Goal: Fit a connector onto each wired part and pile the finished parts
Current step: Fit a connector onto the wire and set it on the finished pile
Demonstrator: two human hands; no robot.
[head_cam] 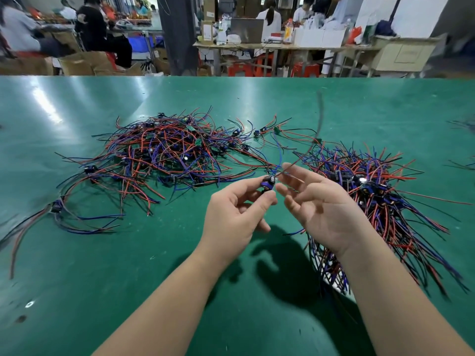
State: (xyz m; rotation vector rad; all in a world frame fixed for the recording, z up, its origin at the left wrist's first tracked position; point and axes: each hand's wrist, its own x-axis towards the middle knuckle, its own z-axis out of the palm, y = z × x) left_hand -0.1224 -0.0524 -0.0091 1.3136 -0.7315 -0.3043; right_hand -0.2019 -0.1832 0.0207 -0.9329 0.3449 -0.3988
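Green tabletop point(180, 265). Left hand point(231, 214) pinches part point(267, 185); right hand point(326, 211) slack, empty, just beside. Wires point(303, 155) run up-right, toward right pile point(385, 201).

Legible text: none. Pale labels stood on the cardboard boxes point(208, 32) at the upper centre of the frame, and another on the bottle point(288, 34) to their right; all were too blurred to read.
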